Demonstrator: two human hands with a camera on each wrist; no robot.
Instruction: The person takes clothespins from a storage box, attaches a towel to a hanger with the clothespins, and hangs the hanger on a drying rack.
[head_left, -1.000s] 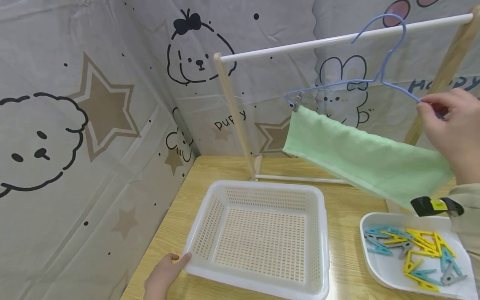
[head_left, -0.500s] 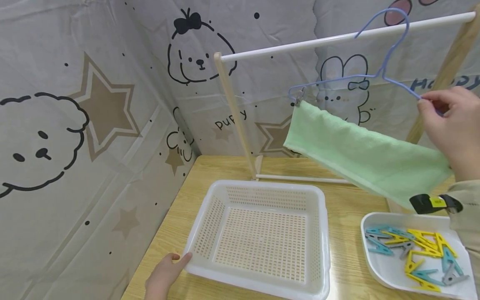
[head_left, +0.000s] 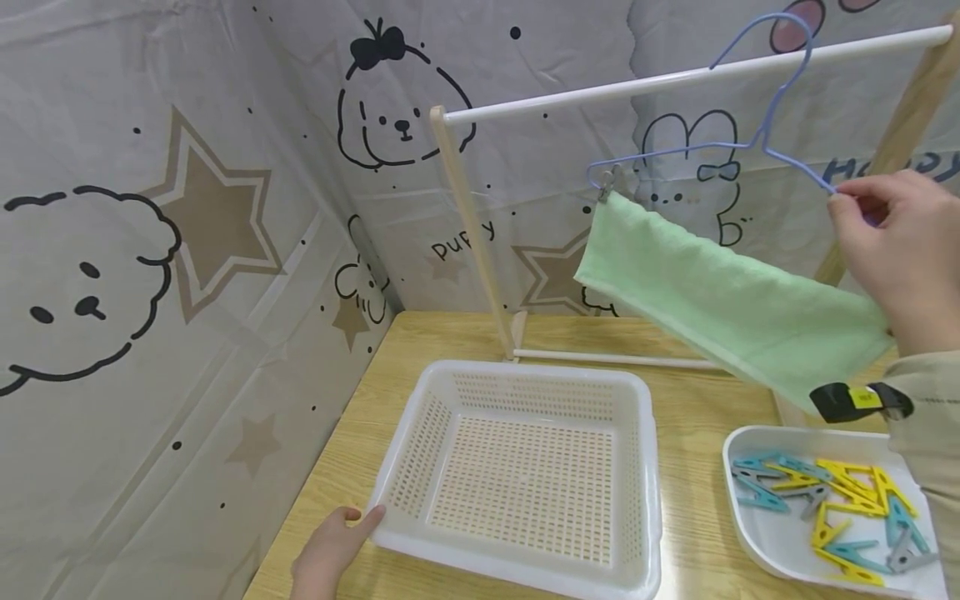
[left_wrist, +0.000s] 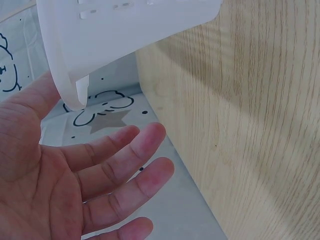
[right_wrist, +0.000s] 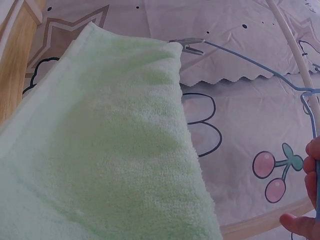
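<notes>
My right hand [head_left: 903, 242] pinches the right arm of a blue wire clothes hanger [head_left: 675, 152]. A light green towel [head_left: 720, 300] hangs from it, held at the left end by a metal clip [head_left: 606, 183]. Whatever holds the towel's right end is hidden behind my hand. The hanger's hook reaches the white bar [head_left: 585, 97] of a wooden rack; whether it sits over the bar I cannot tell. At the lower left, my left hand [head_left: 333, 546] has its thumb on the rim of a white basket [head_left: 649, 467]; in the left wrist view its fingers [left_wrist: 130, 192] lie loosely apart below.
To the right a white tray [head_left: 780, 537] holds yellow, blue and grey clothespins [head_left: 847, 483]. The rack's left wooden post [head_left: 472, 225] stands behind the basket on the wooden table [head_left: 345, 442]. A printed curtain [head_left: 285, 350] encloses the left and back.
The hanger and towel have risen slightly, and the hanger's left end has shifted right. The hook's tip has gone from just below the bar up to it. My left hand stays put.
</notes>
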